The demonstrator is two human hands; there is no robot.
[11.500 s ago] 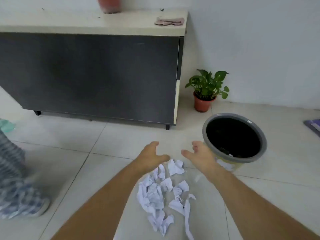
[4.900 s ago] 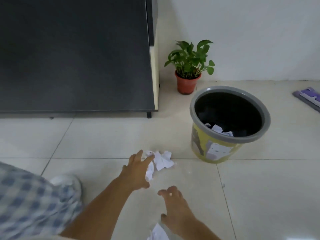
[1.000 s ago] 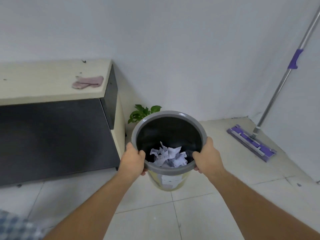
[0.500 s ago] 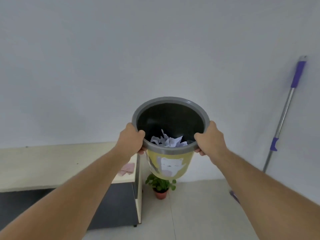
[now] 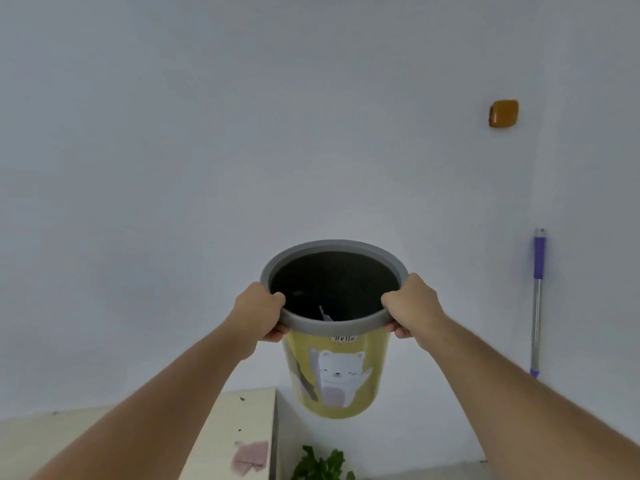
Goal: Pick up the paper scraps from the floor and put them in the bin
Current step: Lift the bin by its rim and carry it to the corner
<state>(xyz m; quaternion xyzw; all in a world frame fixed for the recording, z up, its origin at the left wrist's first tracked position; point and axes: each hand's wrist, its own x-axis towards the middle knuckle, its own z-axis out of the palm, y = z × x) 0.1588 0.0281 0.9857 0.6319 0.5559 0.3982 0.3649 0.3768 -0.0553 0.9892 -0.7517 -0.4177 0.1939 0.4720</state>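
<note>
The bin (image 5: 334, 375) is yellow with a white bear picture, a grey rim and a dark inside. It hangs in the air in front of the white wall, held out at arm's length. My left hand (image 5: 258, 315) grips the left side of its rim and my right hand (image 5: 412, 308) grips the right side. Just one tip of a white paper scrap (image 5: 325, 314) shows above the near rim; the rest of the inside is hidden. The floor is out of view.
A beige cabinet top (image 5: 221, 431) with a pink cloth (image 5: 250, 457) lies at the lower left. Green plant leaves (image 5: 320, 465) show at the bottom. A mop handle (image 5: 537, 303) leans on the right wall, below an orange wall fitting (image 5: 503, 113).
The paper scraps went from the floor into the bin. Both hands took the bin by its rim and lifted it from the floor; over the last second it rose further and the view tilted up.
</note>
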